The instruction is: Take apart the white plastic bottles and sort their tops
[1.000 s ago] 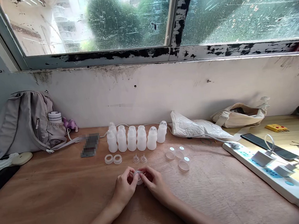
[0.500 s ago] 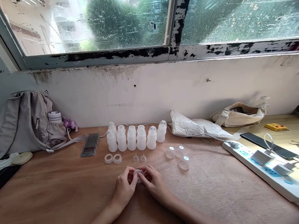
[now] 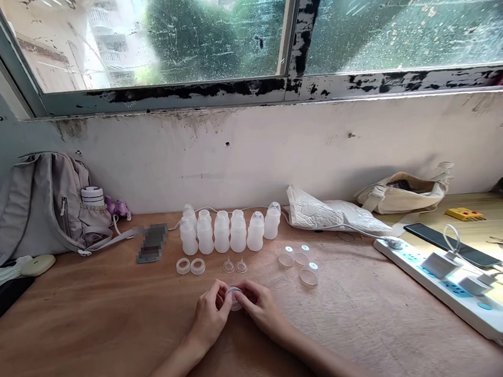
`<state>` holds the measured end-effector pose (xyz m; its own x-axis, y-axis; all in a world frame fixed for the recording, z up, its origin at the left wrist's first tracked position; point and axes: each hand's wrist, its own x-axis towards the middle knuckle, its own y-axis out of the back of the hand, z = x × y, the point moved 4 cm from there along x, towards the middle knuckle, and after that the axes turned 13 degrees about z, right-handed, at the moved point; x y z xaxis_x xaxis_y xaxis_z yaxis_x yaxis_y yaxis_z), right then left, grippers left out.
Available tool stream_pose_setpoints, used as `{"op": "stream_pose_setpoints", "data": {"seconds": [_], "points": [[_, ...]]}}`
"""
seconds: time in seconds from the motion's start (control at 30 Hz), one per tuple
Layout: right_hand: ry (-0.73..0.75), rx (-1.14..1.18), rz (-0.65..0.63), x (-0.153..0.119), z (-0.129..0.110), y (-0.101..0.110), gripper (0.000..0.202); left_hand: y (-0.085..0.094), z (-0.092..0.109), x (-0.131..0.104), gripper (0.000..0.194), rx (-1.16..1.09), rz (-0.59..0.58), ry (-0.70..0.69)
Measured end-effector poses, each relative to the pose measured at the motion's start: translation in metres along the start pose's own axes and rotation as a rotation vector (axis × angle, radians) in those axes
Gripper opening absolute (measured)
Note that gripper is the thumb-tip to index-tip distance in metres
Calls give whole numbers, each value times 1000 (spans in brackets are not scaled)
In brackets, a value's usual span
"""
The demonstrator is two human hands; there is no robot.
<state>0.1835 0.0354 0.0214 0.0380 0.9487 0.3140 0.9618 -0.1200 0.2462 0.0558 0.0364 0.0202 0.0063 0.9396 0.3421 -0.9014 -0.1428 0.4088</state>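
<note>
My left hand and my right hand meet near the middle of the table, both pinching a small clear ring-shaped part between thumbs and fingers. Fingertips cover its sides. Just beyond them lie two clear nipple-like pieces. Two white rings lie flat to the left of those. On the right are three clear round caps, each with a pale blue-centred disc at its edge. Several frosted white bottles stand in a row behind.
A grey backpack leans at the back left. A white padded package and a beige bag lie at the back right. A power strip with plugs and a dark phone occupy the right side.
The clear part between my fingers is tilted a little differently, and more of its round face shows. My hands stay in almost the same place.
</note>
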Motion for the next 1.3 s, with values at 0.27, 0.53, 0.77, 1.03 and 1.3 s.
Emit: {"op": "stream_pose_setpoints", "data": {"seconds": [0.27, 0.53, 0.77, 1.03, 1.3], "points": [[-37, 35, -38, -1, 1, -1, 22, 0, -1, 2, 11, -14, -40, 22], [-56, 67, -65, 0, 3, -3, 24, -1, -2, 2, 12, -14, -38, 18], [-15, 19, -83, -1, 0, -3, 16, -2, -3, 1, 10, 26, -37, -14], [-5, 14, -8, 1, 7, -4, 15, -3, -10, 3, 10, -12, -21, 27], [-28, 35, 0, 1, 7, -4, 18, -2, -10, 2, 15, -51, -19, 118]]}}
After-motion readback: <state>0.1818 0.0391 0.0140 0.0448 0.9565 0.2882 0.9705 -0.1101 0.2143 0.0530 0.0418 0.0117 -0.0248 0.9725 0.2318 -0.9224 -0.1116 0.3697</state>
